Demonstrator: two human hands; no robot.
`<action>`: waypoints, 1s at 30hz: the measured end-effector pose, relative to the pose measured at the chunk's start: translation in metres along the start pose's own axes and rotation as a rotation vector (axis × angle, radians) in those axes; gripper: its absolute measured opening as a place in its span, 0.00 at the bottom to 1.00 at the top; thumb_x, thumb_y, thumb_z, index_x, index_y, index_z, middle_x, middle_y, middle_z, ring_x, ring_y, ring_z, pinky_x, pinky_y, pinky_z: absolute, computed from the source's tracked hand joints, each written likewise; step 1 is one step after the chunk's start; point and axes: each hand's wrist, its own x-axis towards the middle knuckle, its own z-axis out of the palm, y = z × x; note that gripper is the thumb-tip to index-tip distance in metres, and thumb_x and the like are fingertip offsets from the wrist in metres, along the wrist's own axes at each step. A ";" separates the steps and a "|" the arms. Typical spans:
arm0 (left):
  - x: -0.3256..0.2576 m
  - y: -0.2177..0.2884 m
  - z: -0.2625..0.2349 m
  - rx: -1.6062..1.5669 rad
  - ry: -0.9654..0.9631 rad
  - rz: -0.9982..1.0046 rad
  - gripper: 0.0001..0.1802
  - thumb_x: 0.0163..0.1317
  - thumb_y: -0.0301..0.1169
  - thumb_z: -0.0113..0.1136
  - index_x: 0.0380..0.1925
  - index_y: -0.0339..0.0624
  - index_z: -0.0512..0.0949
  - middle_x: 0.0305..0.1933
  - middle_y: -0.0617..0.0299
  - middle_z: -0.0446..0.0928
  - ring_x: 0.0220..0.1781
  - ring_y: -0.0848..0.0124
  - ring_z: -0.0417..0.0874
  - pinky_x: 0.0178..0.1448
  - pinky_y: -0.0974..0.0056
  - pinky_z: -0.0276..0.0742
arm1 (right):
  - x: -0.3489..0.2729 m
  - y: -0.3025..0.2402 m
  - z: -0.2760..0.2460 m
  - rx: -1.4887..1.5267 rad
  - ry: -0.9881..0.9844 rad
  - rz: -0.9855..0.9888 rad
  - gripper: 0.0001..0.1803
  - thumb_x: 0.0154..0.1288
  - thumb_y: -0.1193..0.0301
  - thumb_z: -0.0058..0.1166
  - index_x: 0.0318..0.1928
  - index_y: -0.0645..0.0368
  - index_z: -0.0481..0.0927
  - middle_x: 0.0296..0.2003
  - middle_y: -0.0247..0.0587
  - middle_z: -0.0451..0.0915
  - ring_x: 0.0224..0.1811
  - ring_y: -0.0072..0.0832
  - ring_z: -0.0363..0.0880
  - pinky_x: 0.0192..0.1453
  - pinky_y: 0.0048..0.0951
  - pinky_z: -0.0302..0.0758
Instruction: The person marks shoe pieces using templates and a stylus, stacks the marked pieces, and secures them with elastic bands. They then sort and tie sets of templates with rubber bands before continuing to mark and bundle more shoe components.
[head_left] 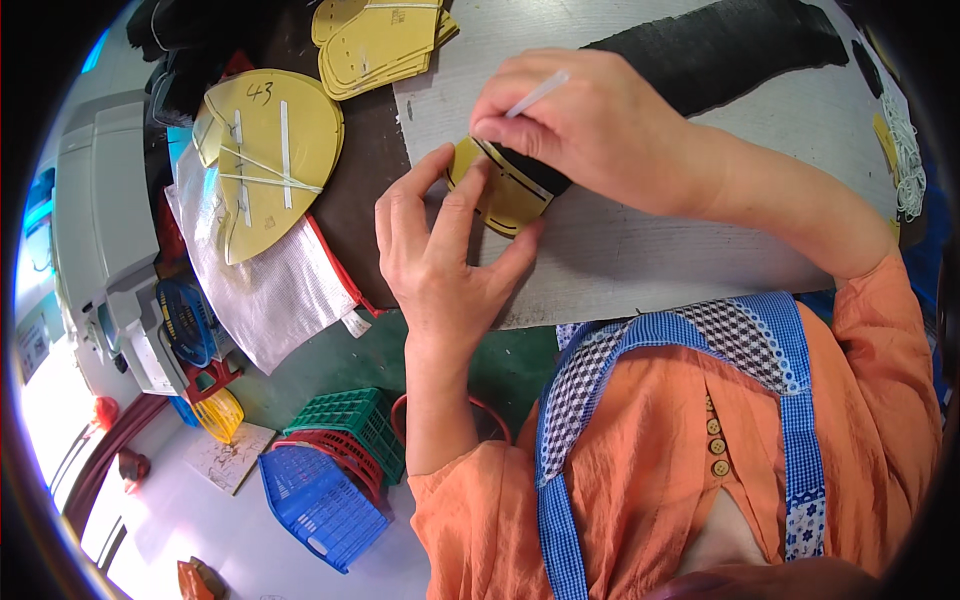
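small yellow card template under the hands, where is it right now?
Head view, upper centre: the small yellow card template lies on the white cutting board over the end of a black material strip, pinned by the left hand, right hand above with a thin white marking stick.

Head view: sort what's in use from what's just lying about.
In use:
- left hand pressing the small yellow template
- right hand holding a white marking pen
- black material under the template
- grey work board

Lying about:
- large yellow pattern
- stacked yellow patterns
- silver mesh pouch
- blue basket
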 end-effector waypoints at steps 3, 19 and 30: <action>0.002 0.002 -0.002 0.056 -0.019 0.024 0.29 0.37 0.35 0.76 0.45 0.43 0.83 0.54 0.54 0.78 0.51 0.55 0.78 0.54 0.53 0.75 | -0.009 -0.010 -0.001 -0.016 -0.052 -0.005 0.11 0.68 0.67 0.55 0.34 0.63 0.77 0.29 0.46 0.76 0.34 0.45 0.78 0.39 0.40 0.75; 0.011 0.014 0.005 0.077 -0.023 0.027 0.29 0.39 0.37 0.76 0.46 0.45 0.83 0.53 0.57 0.77 0.53 0.56 0.77 0.57 0.53 0.71 | -0.012 -0.003 -0.013 -0.018 -0.028 0.045 0.10 0.71 0.70 0.53 0.35 0.64 0.79 0.32 0.45 0.78 0.31 0.39 0.78 0.38 0.33 0.74; 0.018 0.018 0.006 0.032 -0.030 0.007 0.30 0.38 0.36 0.79 0.47 0.45 0.84 0.55 0.56 0.79 0.55 0.56 0.77 0.61 0.54 0.71 | -0.013 -0.003 -0.051 0.191 -0.014 0.328 0.12 0.74 0.70 0.50 0.37 0.65 0.80 0.30 0.37 0.79 0.30 0.22 0.77 0.35 0.22 0.72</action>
